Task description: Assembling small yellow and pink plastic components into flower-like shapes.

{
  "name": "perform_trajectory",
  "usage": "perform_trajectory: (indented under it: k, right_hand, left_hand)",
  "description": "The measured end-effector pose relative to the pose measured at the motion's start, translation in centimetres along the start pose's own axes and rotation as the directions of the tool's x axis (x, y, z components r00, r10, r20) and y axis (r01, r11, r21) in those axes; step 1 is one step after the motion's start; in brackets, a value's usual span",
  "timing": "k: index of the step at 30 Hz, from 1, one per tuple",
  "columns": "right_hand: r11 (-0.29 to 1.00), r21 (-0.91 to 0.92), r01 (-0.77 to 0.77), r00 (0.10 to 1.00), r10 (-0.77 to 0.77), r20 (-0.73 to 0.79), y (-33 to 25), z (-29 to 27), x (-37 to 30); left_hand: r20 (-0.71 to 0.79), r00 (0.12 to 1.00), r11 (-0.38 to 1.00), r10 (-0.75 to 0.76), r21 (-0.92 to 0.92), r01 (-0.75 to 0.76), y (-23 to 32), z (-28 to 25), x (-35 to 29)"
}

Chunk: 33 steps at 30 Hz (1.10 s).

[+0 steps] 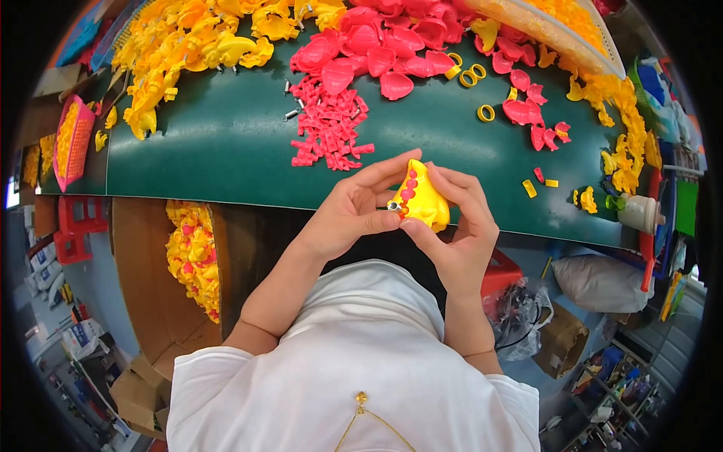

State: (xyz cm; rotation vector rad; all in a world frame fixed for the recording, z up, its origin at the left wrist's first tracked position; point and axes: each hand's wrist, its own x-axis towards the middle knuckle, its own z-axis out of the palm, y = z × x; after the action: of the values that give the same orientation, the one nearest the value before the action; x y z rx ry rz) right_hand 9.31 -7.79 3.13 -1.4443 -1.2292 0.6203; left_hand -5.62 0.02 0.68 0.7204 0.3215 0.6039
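Note:
Between my two hands, just over the near edge of the table, is a yellow plastic toy part (429,200) with a wavy row of red bits along one side. My left hand (340,215) pinches it from the left, thumb and fingers closed. A small silver metal cylinder (393,206) shows beside the left thumb tip; whether it is fixed to the part I cannot tell. On the other side my right hand (468,222) grips the part with its thumb low and its fingers at the top. A heap of small red plastic pieces (331,124) lies beyond my left hand.
The green table (226,151) carries piles of yellow parts (218,45) and red shells (361,49). Yellow rings (486,113) lie toward the right. A pink basket (73,143) stands far left. Below the edge a cardboard box (143,271) holds yellow and red pieces (192,256).

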Motion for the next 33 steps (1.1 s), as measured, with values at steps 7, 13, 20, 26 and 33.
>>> perform_trajectory:
  k: [7,13,20,26,33]
  right_hand:
    - [0.998,-0.043,0.053,0.997,-0.051,0.059,1.0,-0.3,-0.4]
    - [0.994,-0.108,0.018,0.991,-0.003,0.133,1.7,-0.9,-0.5]
    - [0.9,0.408,-0.155,0.986,0.117,0.118,4.9,-1.6,-0.8]
    - [0.832,0.546,-0.095,0.996,0.076,0.057,6.9,-1.0,-0.4]
    - [0.789,0.602,-0.126,0.984,0.021,0.179,7.6,-1.9,0.1]
  left_hand:
    - [0.013,0.992,0.954,-0.125,-0.272,0.124,0.0,0.0,0.2]
    - [-0.114,0.993,0.992,0.037,0.123,-0.023,-1.3,0.4,0.9]
    - [-0.163,0.987,0.925,-0.002,0.375,0.064,-2.0,-1.0,2.0]
    - [-0.113,0.956,0.889,0.271,0.409,-0.204,-3.7,-0.4,4.0]
    - [-0.082,0.933,0.798,0.351,0.548,-0.252,-3.9,-0.5,4.2]
